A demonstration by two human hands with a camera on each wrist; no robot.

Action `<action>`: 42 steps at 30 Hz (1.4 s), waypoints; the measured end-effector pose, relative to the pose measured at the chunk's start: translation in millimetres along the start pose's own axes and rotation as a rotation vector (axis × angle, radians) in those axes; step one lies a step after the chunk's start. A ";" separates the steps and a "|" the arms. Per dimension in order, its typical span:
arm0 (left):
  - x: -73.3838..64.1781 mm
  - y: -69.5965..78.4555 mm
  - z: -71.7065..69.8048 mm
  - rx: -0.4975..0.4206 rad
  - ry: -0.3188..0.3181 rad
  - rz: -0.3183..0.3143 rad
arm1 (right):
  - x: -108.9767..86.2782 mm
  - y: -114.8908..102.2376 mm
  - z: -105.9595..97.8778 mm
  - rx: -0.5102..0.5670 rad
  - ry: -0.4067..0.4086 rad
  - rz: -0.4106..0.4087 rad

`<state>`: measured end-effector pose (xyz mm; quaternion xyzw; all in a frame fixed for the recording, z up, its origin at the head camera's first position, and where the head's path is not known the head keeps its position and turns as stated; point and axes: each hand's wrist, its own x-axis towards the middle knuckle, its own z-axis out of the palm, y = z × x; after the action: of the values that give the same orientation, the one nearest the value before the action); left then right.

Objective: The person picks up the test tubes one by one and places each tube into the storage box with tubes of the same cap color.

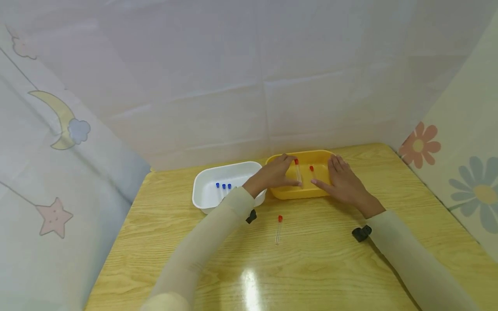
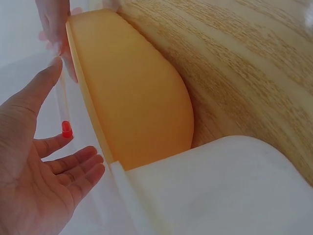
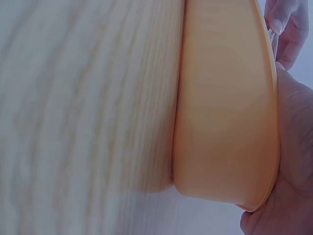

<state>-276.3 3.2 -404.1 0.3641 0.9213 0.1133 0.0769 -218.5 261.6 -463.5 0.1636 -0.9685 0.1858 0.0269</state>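
My left hand (image 1: 274, 172) pinches a clear test tube with a red cap (image 2: 67, 129) between thumb and index finger; its other fingers are loosely bent. The tube is over the yellow tray (image 1: 303, 193), capped end toward the back. A second red-capped test tube (image 1: 311, 169) lies inside that tray, partly hidden by my right thumb. My right hand (image 1: 346, 183) holds the tray's right end, thumb over the front rim and fingers along the far right side. On the table in front lies another red-capped test tube (image 1: 279, 231).
Left of the yellow tray stands a white tray (image 1: 200, 194), holding three blue-capped test tubes (image 1: 223, 186); my left forearm crosses over its right side. Both trays sit near the back of the wooden table (image 1: 311, 268), close to a hanging white cloth (image 1: 186, 125).
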 end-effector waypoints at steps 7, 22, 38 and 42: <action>0.3 -2.1 3.1 0.006 0.008 -0.002 | 0.9 0.6 0.2 0.000 -0.004 0.001; 4.0 1.2 5.6 0.006 -0.017 -0.039 | 0.3 2.4 0.6 -0.006 -0.006 0.008; 11.4 -3.3 13.2 0.020 -0.033 -0.068 | 1.8 1.0 2.4 0.004 -0.006 0.014; 13.2 -4.2 16.4 0.015 -0.042 -0.069 | 1.7 0.6 2.0 0.004 -0.016 0.018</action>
<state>-284.9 11.8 -421.7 0.3348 0.9323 0.0959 0.0974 -220.3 260.9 -465.3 0.1564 -0.9697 0.1868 0.0170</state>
